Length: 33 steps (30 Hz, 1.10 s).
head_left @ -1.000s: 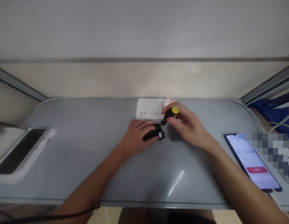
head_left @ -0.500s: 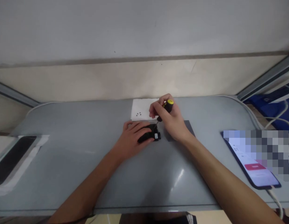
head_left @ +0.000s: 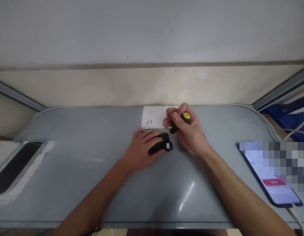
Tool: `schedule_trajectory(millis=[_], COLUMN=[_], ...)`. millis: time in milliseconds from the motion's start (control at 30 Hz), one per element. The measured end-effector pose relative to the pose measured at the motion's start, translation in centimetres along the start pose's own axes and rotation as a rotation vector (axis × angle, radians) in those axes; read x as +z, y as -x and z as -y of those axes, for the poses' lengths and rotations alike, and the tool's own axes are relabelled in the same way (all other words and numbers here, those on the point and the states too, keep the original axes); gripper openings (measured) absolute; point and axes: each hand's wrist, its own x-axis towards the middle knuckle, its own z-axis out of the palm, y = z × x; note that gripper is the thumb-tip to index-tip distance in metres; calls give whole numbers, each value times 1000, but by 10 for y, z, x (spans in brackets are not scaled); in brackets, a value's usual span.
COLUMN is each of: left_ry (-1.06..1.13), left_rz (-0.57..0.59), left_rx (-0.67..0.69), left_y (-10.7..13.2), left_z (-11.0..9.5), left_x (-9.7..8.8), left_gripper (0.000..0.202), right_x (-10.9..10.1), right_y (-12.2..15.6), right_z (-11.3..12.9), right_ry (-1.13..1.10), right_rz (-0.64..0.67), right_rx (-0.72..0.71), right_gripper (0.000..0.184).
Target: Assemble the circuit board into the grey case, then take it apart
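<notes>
My left hand point(head_left: 142, 147) is closed around a small black device point(head_left: 167, 146) with a white label, pressing it to the tabletop; the fingers cover its left part. In my right hand point(head_left: 193, 134) is a screwdriver point(head_left: 186, 116) with a dark handle and a yellow end cap. The thin shaft slants down to the device's upper right part. Whether the tip touches it is too small to tell. Behind the device lies white paper point(head_left: 158, 118) with several tiny dark screws point(head_left: 149, 122) on it. A dark flat piece point(head_left: 182, 148) is mostly hidden beneath my right hand.
A lit phone point(head_left: 281, 194) with a cable point(head_left: 295, 218) lies on the right of the grey table point(head_left: 93, 190). On the left, a black flat panel point(head_left: 18, 165) rests on white sheets point(head_left: 41, 160). A wall point(head_left: 105, 87) stands along the back edge.
The whole view has shifted slightly. My right hand and the screwdriver's handle have tipped a little to the right; my left hand keeps its hold on the black device.
</notes>
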Motion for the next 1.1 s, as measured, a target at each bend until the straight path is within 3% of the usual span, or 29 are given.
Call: schedule_trajectory(millis=[133,267,367,533,633,733,833,900,1000,1100], left_ry=[25,23,20,25,21,17,24,28,40,43], left_rz=[-2,9,23,34,46,60,70,60,47,33], left_rx=[-16,-21,-23,-28,-33,-49,-55,-47,-37,-30], left_y=[0,-1,-1,-2,-1,-1,-2,-2,-3,-3], left_z=[1,1,0,1,3,2,1,0,1,1], left_x=[2,1,0,0,2,2,0,0,0,0], left_gripper=[18,19,19,18,20,19,18,17,17,16], right_x=[-2,-1,-3,-6,-6,-4,-3,-3,-2,1], right_y=[-3,-5,-4,-6,-8,-8,-5,-4,-3,-5], right_z=[-1,2,2,-5,-6,-1,3,2,-3,-5], right_ry=[13,-89,-73,-28,-12,-81,-133,-114,-44,-5], right_rz=[-44,5,-11,-97,-112,-80,-20,-9,-87,-140], right_rx=[9,69,24,9,9,62,69,56,20,-23], right_gripper=[39,42,29,45,45,45,33,37,49,45])
